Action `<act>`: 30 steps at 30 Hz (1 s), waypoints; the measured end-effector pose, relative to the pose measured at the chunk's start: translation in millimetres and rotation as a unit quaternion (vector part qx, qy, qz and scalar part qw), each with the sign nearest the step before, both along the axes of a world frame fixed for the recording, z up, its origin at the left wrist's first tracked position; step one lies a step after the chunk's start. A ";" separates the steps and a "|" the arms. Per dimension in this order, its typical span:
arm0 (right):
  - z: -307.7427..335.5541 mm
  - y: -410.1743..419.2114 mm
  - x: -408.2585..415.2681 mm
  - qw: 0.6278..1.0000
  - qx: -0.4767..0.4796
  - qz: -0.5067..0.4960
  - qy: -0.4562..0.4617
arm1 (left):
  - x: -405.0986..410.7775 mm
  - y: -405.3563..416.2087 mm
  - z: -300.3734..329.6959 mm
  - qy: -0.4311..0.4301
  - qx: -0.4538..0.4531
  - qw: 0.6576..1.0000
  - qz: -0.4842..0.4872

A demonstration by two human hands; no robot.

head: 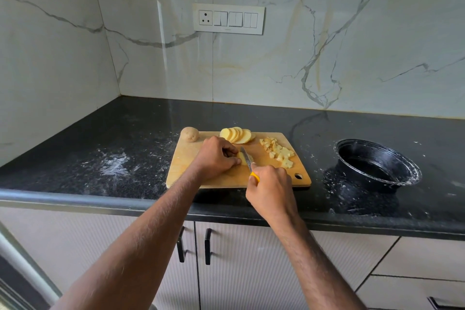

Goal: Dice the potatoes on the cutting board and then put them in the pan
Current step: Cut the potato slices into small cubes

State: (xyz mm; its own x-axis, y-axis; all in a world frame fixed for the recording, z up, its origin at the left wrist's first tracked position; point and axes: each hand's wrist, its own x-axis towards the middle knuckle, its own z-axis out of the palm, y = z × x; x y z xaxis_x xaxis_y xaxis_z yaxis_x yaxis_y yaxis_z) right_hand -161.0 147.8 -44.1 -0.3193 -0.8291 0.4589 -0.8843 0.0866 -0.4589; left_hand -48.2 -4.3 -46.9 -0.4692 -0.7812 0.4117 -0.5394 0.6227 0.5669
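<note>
- The step in hand looked to be dicing a small stack of potato slices point(243, 158) at the middle of the cutting board point(186, 158), which lay on the dark counter point(125, 133).
- The left hand point(216, 157) pressed down on the slices with its fingers curled, its grip closed over them just beside the blade.
- The right hand point(270, 189) held the yellow-handled knife point(247, 160), its grip wrapped tight round the handle, with the blade running away from the person across the slices.
- To do this well, the left fingertips would best stay tucked back so the knuckles guide the blade; they sat very close to the edge here.
- Each cut would be best made straight down and evenly spaced, so the pieces match the diced pile point(278, 151) already lying at the right side of the board.
- A fan of uncut slices point(236, 134) waited at the far edge of the board, and a whole potato point(190, 134) sat at its far left corner, so, by my reckoning, much dicing remained.
- The black pan point(377, 162) stood on the counter well to the right of the board, holding no potato that I could see.
- Keeping the diced pile clear of the blade's path would ease the later transfer.
</note>
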 end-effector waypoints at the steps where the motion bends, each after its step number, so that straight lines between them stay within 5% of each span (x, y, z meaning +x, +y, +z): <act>1: 0.3 -0.7 -0.1 1.000 0.005 0.003 0.005 | 0.0 -0.6 -0.5 0.004 -0.001 1.000 -0.001; 30: -4.5 -3.3 1.8 0.997 0.064 0.037 0.030 | 0.0 3.6 5.8 0.006 0.028 1.000 -0.002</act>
